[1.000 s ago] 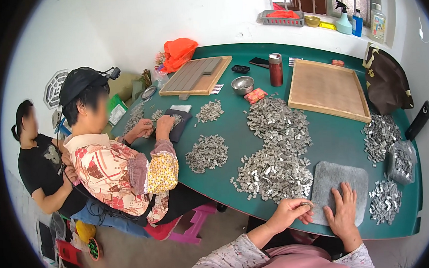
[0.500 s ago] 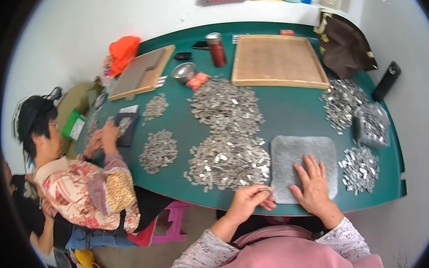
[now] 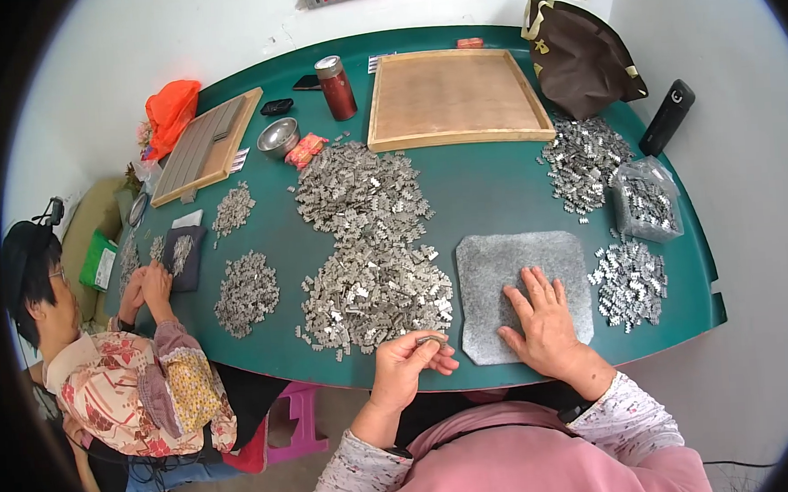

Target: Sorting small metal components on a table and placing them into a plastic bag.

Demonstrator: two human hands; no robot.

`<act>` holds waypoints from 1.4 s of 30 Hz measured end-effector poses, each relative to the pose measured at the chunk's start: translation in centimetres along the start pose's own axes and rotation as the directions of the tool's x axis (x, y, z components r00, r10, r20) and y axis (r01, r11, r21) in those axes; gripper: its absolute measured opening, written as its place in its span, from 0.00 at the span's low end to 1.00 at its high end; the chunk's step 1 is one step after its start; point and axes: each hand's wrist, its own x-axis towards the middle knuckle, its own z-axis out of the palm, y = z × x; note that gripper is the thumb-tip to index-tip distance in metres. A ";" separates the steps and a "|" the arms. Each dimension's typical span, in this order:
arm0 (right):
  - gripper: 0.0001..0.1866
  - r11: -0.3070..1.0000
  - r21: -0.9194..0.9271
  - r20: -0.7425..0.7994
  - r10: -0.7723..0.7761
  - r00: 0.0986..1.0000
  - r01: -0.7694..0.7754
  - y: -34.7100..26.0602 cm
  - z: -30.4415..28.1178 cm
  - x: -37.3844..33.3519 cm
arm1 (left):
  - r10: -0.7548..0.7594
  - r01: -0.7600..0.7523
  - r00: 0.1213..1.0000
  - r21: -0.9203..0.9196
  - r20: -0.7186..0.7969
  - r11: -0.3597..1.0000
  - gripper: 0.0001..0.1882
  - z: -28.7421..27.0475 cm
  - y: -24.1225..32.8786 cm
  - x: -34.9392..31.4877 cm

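Note:
My left hand (image 3: 407, 367) is at the near edge of the table, with thumb and forefinger pinched on a small metal piece (image 3: 432, 339); its exact shape is mostly hidden by the fingers. Palm down and fingers spread, my right hand (image 3: 545, 324) lies on a grey felt mat (image 3: 482, 277). Just beyond my left hand spreads a large heap of small toothed metal pieces (image 3: 374, 292). Right of the mat lies a smaller pile of similar pieces (image 3: 630, 284).
A wooden tray (image 3: 457, 96) lies at the back, beside a red flask (image 3: 336, 89). A metal bowl (image 3: 279, 138) stands left of it. A plastic tub (image 3: 648, 201) of pieces and a black cylinder (image 3: 668, 118) stand at right. A co-worker (image 3: 129, 385) handles pieces at left.
The whole scene has shifted left and slightly up in the picture as my head turned. Both my hands keep nearly the same place relative to the mat.

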 end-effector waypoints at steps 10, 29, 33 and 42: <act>0.31 0.919 0.281 -0.054 -0.273 0.960 0.277 -3.7 0.8 9.8 | 0.012 -0.018 0.996 0.078 0.088 0.997 0.10 -0.6 0.3 -0.2; 0.32 0.881 0.348 0.004 -0.342 0.940 0.319 -4.0 -0.2 7.7 | 0.020 -0.026 0.992 0.047 0.126 0.999 0.11 -0.8 -0.8 0.1; 0.35 0.935 0.229 -0.070 -0.260 0.963 0.270 -0.9 -0.9 2.6 | -0.023 0.018 0.998 0.079 0.057 0.997 0.11 -0.3 -0.9 0.0; 0.37 0.993 0.109 -0.099 -0.033 0.995 0.044 1.5 0.4 -4.3 | -0.047 0.043 0.994 0.046 0.094 0.998 0.12 2.9 0.0 -0.5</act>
